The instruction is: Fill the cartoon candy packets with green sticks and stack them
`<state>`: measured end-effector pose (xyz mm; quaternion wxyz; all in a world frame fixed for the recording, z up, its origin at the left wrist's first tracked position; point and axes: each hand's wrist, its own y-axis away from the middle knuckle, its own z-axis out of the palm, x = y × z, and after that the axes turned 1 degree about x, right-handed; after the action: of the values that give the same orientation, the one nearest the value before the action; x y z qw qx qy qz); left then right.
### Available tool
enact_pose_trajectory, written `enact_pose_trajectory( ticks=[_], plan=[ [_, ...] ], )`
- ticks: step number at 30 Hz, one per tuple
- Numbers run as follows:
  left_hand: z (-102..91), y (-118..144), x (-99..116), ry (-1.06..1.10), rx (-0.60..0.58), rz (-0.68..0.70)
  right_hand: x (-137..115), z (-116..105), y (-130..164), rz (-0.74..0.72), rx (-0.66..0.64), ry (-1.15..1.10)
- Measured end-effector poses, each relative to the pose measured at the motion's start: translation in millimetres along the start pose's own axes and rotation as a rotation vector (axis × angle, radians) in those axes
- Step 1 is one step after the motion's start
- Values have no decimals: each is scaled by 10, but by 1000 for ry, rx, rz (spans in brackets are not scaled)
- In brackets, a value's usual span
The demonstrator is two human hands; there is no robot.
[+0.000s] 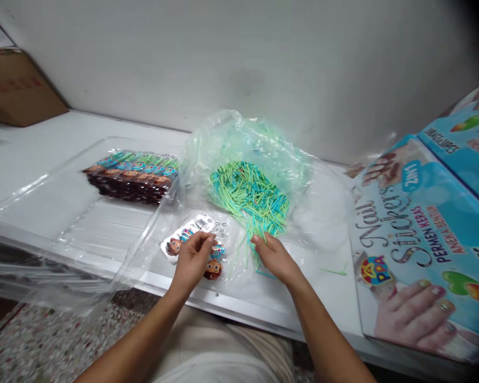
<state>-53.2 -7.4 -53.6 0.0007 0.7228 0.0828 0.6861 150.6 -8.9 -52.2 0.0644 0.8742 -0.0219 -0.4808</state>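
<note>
My left hand (195, 256) is closed, thumb and fingers pinched at the edge of a small printed packet (214, 267) with a cartoon face on it. Beside that hand lies a white packet (175, 247) with a similar cartoon figure. My right hand (277, 259) closes its fingertips on a few thin green and blue sticks (259, 234) at the near end of a big heap. The heap rests in the mouth of a clear plastic bag (239, 133). Exactly how many sticks are pinched is hidden by the fingers.
Left of the bag, a clear plastic tray (80, 213) holds a stacked row of printed packets (131, 175). A blue printed carton (415, 239) stands at right, a brown cardboard box (22, 88) at back left. Loose sticks (335, 272) lie on the white table (327, 308).
</note>
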Motion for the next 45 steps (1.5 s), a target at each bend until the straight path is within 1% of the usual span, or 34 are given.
enact_pose_trajectory(
  ticks=[1, 3, 7, 9, 10, 11, 13, 14, 15, 16, 18, 19, 20, 21, 22, 24, 26, 28, 31, 33, 35, 38, 43, 45],
  plan=[
    [-28, -2, -59, -23, -8, -4, -9, 20, -110, -10, 24, 66],
    [-60, 0, -165, -76, -45, 0, -53, 93, -322, -25, 29, 140],
    [-72, 17, -302, -144, -126, -1, -198, 309, -644, -49, -32, 202],
    [-85, 22, -314, -164, -130, -6, -251, 379, -721, -61, -66, 215],
    [-98, 20, -302, -186, -99, 2, -266, 390, -729, -73, -81, 212],
    [-114, 15, -276, -220, -44, 21, -274, 384, -715, -88, -97, 205],
    [-148, -11, -185, -281, 97, 77, -276, 328, -626, -127, -123, 177],
    [-161, -30, -125, -279, 142, 94, -276, 287, -558, -147, -142, 138],
    [-168, -51, -62, -239, 133, 89, -278, 244, -481, -164, -171, 69],
    [-169, -72, 1, -163, 63, 56, -286, 203, -402, -180, -217, -38],
    [-149, -106, 110, 23, -203, -72, -315, 138, -255, -205, -294, -211],
    [-130, -115, 151, 94, -341, -143, -334, 114, -193, -221, -304, -246],
    [-108, -117, 182, 138, -449, -199, -352, 94, -141, -240, -285, -233],
    [-85, -114, 204, 153, -511, -231, -368, 73, -98, -264, -253, -195],
    [-64, -105, 219, 145, -527, -238, -378, 51, -62, -286, -216, -145],
    [-32, -78, 236, 95, -489, -204, -381, -9, -7, -309, -177, -36],
    [-13, -51, 246, 34, -446, -161, -369, -88, 37, -308, -181, 62],
    [0, -32, 252, 7, -423, -148, -363, -178, 72, -307, -190, 141],
    [24, -20, 255, -6, -408, -143, -391, -303, 111, -318, -222, 192],
    [42, -12, 259, -67, -399, -82, -431, -368, 126, -321, -279, 192],
    [56, 1, 268, -179, -371, 24, -472, -417, 130, -329, -344, 190],
    [67, 23, 295, -350, -336, 189, -512, -466, 120, -347, -404, 205],
    [66, 11, 310, -580, -353, 498, -548, -511, 83, -325, -511, 225],
    [60, -3, 293, -646, -360, 601, -569, -521, 69, -324, -546, 261]
  ],
)
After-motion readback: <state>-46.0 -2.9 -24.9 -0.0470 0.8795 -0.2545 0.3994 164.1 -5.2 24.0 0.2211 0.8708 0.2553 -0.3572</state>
